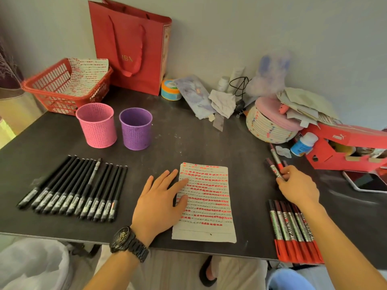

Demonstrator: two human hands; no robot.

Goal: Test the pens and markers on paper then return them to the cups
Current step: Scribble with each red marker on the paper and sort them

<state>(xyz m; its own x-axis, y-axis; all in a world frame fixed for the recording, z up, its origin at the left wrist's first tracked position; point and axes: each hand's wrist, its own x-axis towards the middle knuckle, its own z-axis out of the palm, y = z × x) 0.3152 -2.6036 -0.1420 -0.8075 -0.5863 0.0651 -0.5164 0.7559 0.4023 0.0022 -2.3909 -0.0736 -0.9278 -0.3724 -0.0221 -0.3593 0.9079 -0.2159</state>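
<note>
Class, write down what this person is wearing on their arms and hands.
Above the left hand, the wrist carries a black wristwatch with a dark dial and chunky link bracelet. Both forearms are bare, no sleeves in view. The right hand wears no watch.

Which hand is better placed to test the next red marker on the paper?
The right hand: it grips red markers just beside the paper. The left hand lies flat on the paper's edge, steadying it.
</note>
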